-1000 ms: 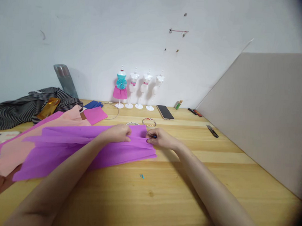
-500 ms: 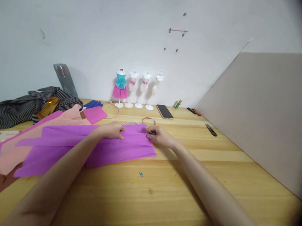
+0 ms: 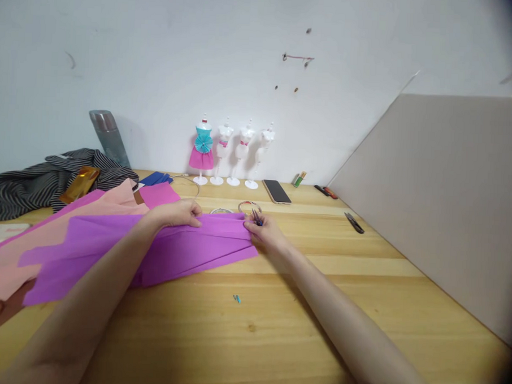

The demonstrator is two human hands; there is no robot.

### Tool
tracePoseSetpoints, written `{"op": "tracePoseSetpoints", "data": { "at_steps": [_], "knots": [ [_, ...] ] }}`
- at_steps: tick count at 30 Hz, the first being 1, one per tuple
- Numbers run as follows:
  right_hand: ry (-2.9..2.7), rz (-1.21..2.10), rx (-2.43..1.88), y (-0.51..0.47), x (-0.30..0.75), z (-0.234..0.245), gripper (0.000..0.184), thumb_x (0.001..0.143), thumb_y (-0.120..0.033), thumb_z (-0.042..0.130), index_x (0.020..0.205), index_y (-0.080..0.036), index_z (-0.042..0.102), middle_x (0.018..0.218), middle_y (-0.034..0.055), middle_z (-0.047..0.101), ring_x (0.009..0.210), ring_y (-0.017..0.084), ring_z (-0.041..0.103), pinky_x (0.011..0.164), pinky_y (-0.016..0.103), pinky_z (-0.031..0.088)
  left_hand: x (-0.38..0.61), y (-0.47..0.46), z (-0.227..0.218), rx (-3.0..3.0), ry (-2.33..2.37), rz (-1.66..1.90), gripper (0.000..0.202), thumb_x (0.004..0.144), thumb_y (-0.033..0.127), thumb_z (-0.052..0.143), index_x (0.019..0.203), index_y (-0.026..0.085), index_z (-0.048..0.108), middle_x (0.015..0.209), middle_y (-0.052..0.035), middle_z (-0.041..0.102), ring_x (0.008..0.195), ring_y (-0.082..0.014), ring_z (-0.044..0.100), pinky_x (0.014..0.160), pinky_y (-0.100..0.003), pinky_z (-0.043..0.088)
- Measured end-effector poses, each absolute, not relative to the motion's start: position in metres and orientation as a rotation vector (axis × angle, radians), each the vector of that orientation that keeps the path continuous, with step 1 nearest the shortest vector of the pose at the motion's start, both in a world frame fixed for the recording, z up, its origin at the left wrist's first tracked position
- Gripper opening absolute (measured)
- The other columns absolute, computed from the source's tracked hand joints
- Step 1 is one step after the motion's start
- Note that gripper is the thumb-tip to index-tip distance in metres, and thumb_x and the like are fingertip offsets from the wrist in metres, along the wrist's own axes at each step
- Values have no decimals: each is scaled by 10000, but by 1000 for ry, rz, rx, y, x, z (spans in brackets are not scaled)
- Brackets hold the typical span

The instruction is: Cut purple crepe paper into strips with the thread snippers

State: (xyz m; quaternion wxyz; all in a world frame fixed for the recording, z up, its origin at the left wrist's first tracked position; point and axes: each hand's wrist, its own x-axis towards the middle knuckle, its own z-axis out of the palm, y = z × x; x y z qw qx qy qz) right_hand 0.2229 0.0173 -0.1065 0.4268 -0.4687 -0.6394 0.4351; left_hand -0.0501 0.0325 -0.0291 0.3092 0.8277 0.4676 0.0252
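A wide sheet of purple crepe paper point(image 3: 198, 254) lies on the wooden table, folded over along its far edge. My left hand point(image 3: 179, 212) is closed on that folded edge, fingers pinched together. At the sheet's right end, my right hand point(image 3: 266, 232) pinches the corner between thumb and fingers. Small scissors point(image 3: 256, 217) are tucked in the same hand, blades sticking up above the fingers. Pieces of peach crepe paper point(image 3: 19, 261) and pink crepe paper point(image 3: 159, 194) spread out on the left, partly under the purple sheet.
Several small dress forms point(image 3: 202, 150) stand along the wall, one dressed in blue and pink. A phone point(image 3: 276, 191), black scissors point(image 3: 354, 223) and tiny blue scraps point(image 3: 237, 299) lie on the table. A bottle point(image 3: 109, 137) leans behind a striped cloth point(image 3: 19, 181).
The purple sheet's far edge is folded over further. Both hands have shifted slightly left, and the scissors' blades in my right hand now point upward.
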Motion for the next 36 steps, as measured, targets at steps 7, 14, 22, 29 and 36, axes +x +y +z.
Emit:
{"op": "tracePoseSetpoints", "data": {
  "at_steps": [7,14,22,29,36],
  "knots": [
    [-1762,1035,-1101,11,219,-95,246,772,-418,599,810,-178,635,718,13,612,650,148,543,613,270,437,-73,25,-7,2225,1205,52,239,679,365,580,585,186,453,575,46,383,559,-118,373,540,-250,276],
    [-1846,780,-1177,8,203,-112,298,808,-299,577,1075,-196,658,1076,82,690,1013,251,621,929,417,460,-88,54,-8,2267,1665,318,218,658,312,557,531,194,426,534,29,403,562,-138,394,539,-268,258],
    [-1929,554,-1274,0,193,-126,424,829,-230,554,1231,-108,607,1221,189,642,1115,299,614,983,472,458,-107,95,-7,2182,2103,390,163,702,310,557,705,191,668,704,-67,662,731,-226,604,614,-282,387],
    [-2013,500,-1261,-2,192,-128,375,836,-221,559,1197,-158,638,1230,151,651,1128,274,616,992,452,467,-100,109,-22,2211,2256,409,287,768,328,547,946,189,725,976,-140,715,976,-302,629,805,-340,459],
    [-2009,504,-1217,-2,194,-129,352,814,-184,565,1153,-168,662,1210,147,662,1137,267,612,999,449,459,-96,108,-33,2218,2222,502,281,785,312,514,910,174,724,910,-150,701,928,-309,621,772,-354,440]
  ]
}}
